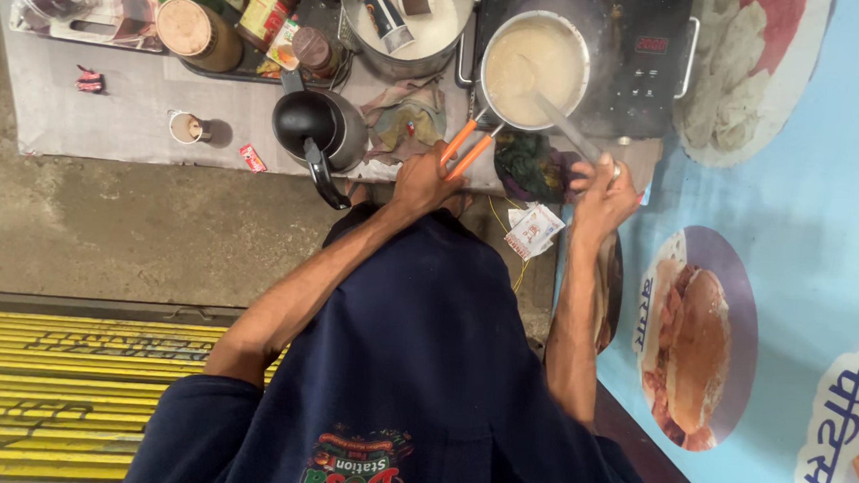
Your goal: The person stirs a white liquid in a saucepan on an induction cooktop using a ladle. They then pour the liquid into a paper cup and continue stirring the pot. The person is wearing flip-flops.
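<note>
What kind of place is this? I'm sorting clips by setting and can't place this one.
Probably a small street-side tea or snack stall. A saucepan of milky liquid sits on an induction cooktop, a black kettle and jars crowd the counter, and a food-picture banner hangs alongside.

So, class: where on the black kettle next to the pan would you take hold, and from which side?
Take the kettle by its curved black handle, which sticks out from the body toward the person's side of the counter. Come in from that near side, fingers wrapped around the handle. The left hand is nearest, though it now holds the pan's orange handles.
</note>
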